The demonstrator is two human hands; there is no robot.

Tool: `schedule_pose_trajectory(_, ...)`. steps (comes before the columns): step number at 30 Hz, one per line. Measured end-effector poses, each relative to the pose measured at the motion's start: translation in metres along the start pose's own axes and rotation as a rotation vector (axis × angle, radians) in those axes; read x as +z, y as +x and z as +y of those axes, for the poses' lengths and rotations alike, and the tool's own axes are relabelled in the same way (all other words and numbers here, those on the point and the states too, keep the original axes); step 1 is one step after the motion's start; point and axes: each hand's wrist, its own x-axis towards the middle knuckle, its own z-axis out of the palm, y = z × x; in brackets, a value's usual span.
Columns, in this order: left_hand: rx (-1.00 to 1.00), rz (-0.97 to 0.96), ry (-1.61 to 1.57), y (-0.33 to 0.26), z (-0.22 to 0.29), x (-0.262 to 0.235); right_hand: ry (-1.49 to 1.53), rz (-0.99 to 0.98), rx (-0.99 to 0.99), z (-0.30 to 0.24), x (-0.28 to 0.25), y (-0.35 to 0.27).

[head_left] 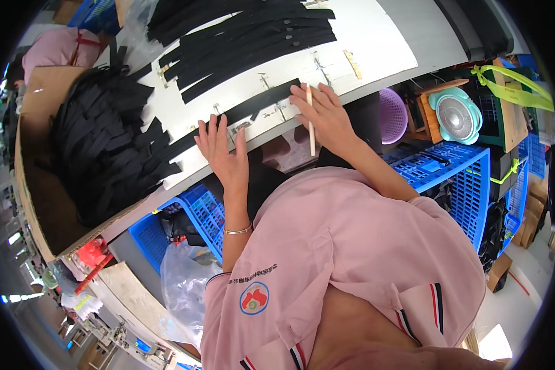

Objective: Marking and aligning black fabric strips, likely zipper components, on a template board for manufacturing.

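Observation:
A black fabric strip (264, 102) lies along the near edge of the white tabletop (385, 46), stretched between my two hands. My left hand (223, 157) rests with fingers spread on the strip's left part. At its right end, the fingertips of my right hand (328, 120) touch the strip. A slim cream-coloured pencil (311, 132) stands upright in the picture, held against my right fingers. Marks and tape pieces dot the tabletop around the strip. Farther back lie rows of more black strips (253, 49).
An open cardboard box (34, 185) heaped with black strips (102, 148) stands at the left. Blue plastic crates (475, 197) flank me below the table. At the right are a purple basket (393, 116) and a teal fan (455, 115). A clear plastic bag (188, 283) hangs at lower left.

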Motion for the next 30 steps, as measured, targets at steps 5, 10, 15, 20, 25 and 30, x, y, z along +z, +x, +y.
schedule_pose_trajectory(5, 0.029, -0.073, 0.073, -0.008, -0.009, -0.001, -0.103, 0.005, 0.119, 0.029, -0.009, -0.014)
schedule_pose_trajectory(10, 0.030, -0.090, 0.082, -0.015, -0.006, 0.002, -0.168, 0.081, 0.258, 0.063, -0.028, -0.018)
schedule_pose_trajectory(15, -0.037, -0.054, 0.105, -0.020, -0.009, -0.006, -0.218, 0.075, 0.190, 0.073, -0.030, -0.021)
schedule_pose_trajectory(20, -0.061, -0.011, 0.113, -0.024, -0.021, -0.015, -0.183, 0.034, 0.245, 0.062, -0.039, -0.009)
schedule_pose_trajectory(25, -0.020, 0.016, 0.110, -0.026, -0.025, -0.011, -0.023, 0.232, 0.185, 0.025, -0.036, 0.034)
schedule_pose_trajectory(30, -0.012, 0.041, 0.112, -0.026, -0.024, -0.008, 0.946, -0.122, 0.542, -0.034, -0.002, 0.077)
